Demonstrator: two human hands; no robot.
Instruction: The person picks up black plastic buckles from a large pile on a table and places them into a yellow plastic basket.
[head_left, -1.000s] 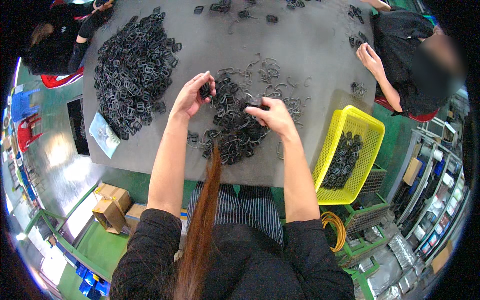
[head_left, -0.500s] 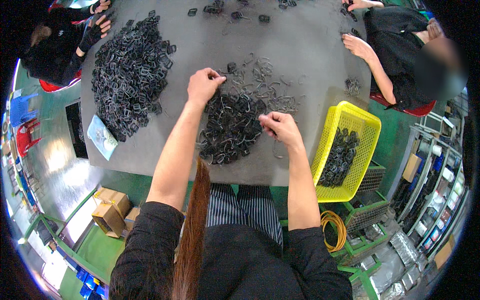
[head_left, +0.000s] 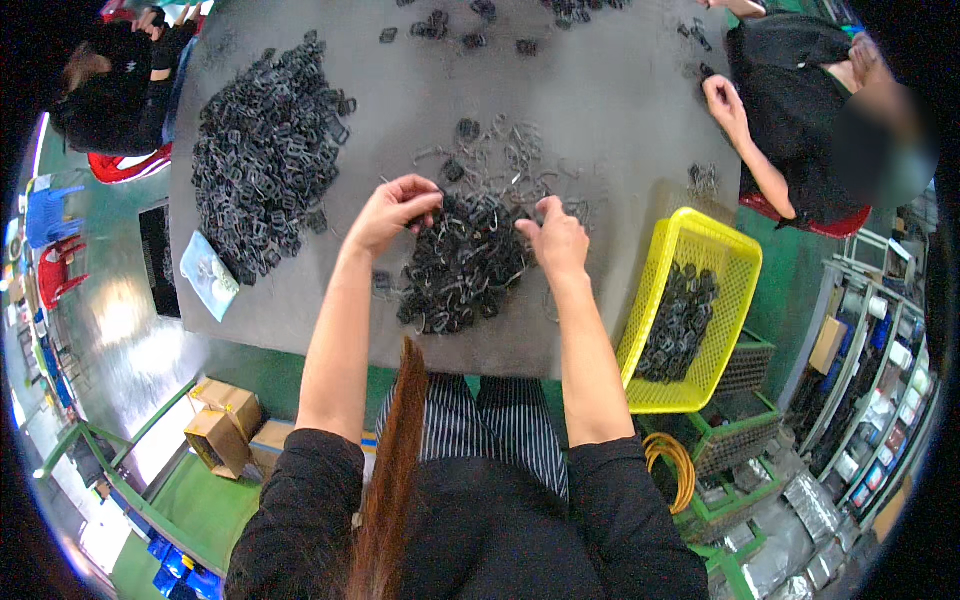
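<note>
The grey desk fills most of your view, and on its left part a big heap of black clips spreads from far to near, well apart from your hands. Straight ahead, between your two hands and reaching back toward you, lies the smaller pile of black clips, with loose pale wire pieces scattered just beyond it. To your right, off the desk's edge, a yellow basket holds more dark clips. Your left hand hovers at the pile's far left edge, fingers pinched together on something tiny; what it grips I cannot make out. Your right hand sits at the pile's far right edge, fingers curled, thumb up; whether it holds a clip is hidden. Both hands are about equally near the pile.
</note>
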